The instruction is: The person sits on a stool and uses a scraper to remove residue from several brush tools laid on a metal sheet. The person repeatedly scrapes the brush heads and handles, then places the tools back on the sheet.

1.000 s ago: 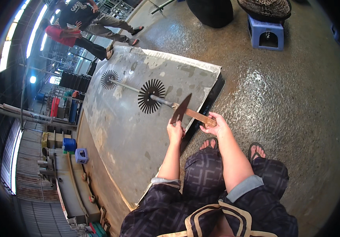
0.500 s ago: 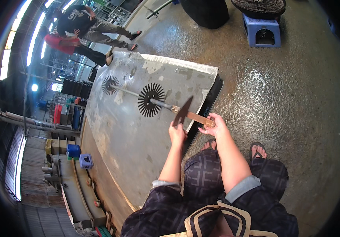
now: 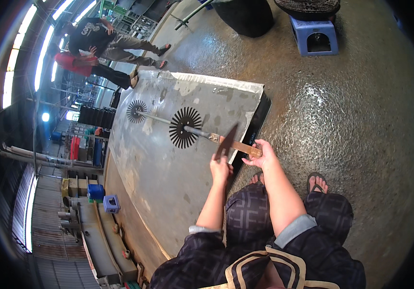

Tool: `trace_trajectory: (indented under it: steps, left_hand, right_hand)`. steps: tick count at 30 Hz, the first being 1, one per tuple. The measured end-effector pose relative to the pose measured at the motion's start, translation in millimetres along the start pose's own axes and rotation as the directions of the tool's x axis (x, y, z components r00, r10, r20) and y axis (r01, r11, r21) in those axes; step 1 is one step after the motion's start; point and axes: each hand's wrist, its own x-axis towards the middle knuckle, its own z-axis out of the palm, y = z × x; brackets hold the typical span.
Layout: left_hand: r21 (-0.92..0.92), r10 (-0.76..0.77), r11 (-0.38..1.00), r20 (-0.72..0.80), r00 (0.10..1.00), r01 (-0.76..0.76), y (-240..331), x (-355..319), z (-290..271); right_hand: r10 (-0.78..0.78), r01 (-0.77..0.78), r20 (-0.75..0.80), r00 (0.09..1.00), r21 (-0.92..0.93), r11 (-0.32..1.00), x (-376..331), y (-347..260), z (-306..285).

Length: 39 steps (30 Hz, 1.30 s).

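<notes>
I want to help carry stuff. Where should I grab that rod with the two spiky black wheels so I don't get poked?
Grab the bare rod between the small wheel and the big wheel. It lies flat on the grey sheet, so come down from above and close your hand across it. The spikes stick out all round each wheel, so the smooth middle is probably safest.

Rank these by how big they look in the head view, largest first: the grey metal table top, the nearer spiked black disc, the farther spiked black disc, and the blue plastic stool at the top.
1. Grey metal table top.
2. Blue plastic stool and nearer spiked black disc: alike, so unranked.
3. Farther spiked black disc: smallest, though distance may shrink it.
</notes>
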Motion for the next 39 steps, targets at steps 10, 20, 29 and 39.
trace_trajectory:
  steps: [10,20,29,39]
  left_hand:
    - [0.007,-0.038,0.999,0.145,0.989,0.037,0.5,-16.8,10.9]
    - [0.009,-0.116,0.993,0.017,0.993,0.116,7.1,-1.5,-2.6]
    - [0.033,-0.031,0.999,0.143,0.989,0.026,6.7,-26.7,12.9]
    - [0.100,-0.004,0.995,0.271,0.962,-0.024,14.7,-29.3,29.7]
  right_hand:
    - [0.023,-0.018,0.080,0.997,-0.060,0.998,14.0,-3.1,-7.8]
    - [0.036,-0.037,0.028,0.999,0.014,0.999,14.7,-2.3,-8.4]
    - [0.002,-0.003,0.065,0.998,0.012,1.000,9.0,-1.3,-7.7]
    - [-0.012,0.013,0.052,0.999,-0.017,1.000,15.9,-2.9,-13.9]
